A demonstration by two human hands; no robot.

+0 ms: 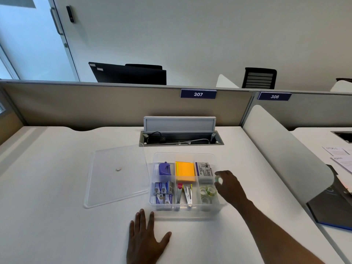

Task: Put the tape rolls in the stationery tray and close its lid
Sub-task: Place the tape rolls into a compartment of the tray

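Observation:
A clear plastic stationery tray (183, 213) stands open on the white desk, divided into compartments. Its front right compartment holds several clear tape rolls (208, 191). My right hand (229, 184) hovers at the tray's right rim, fingertips pinched on a small clear tape roll (219, 180) just above that compartment. The tray's clear lid (116, 176) lies flat on the desk to the left of the tray, apart from it. My left hand (146, 239) rests flat on the desk in front of the tray, fingers spread, holding nothing.
Other compartments hold a purple stapler (164, 168), orange sticky notes (185, 171), staple boxes (163, 192), staple removers and a labelled box. An open cable hatch (181, 138) sits behind the tray. A white divider (285, 149) and a dark folder (331, 204) lie to the right.

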